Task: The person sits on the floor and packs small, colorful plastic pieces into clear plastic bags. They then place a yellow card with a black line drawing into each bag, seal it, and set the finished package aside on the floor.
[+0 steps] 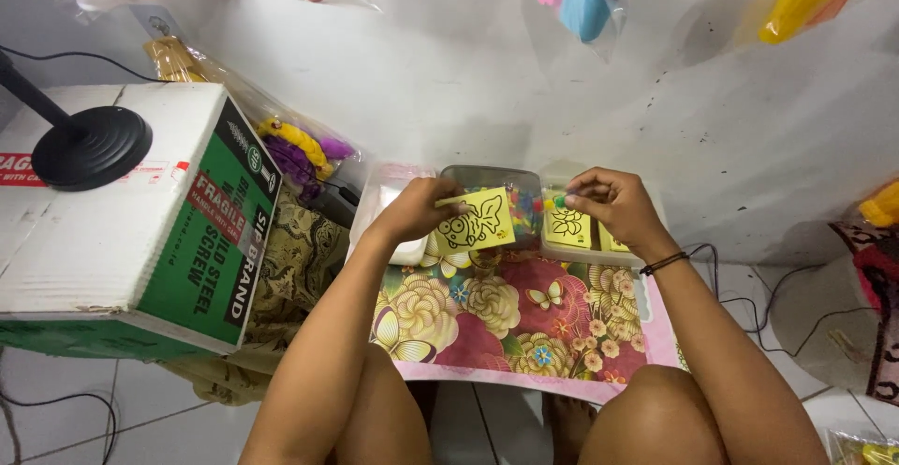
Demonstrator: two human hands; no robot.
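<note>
Between both hands, left hand [419, 210] holds yellow card [476, 221]; right hand [609, 205] perhaps pinches something.

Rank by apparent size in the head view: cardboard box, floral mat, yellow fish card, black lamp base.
1. cardboard box, though it sits nearer the camera than the rest
2. floral mat
3. black lamp base
4. yellow fish card, held in the left hand; close to the lamp base in size, so this order is unsure.
</note>
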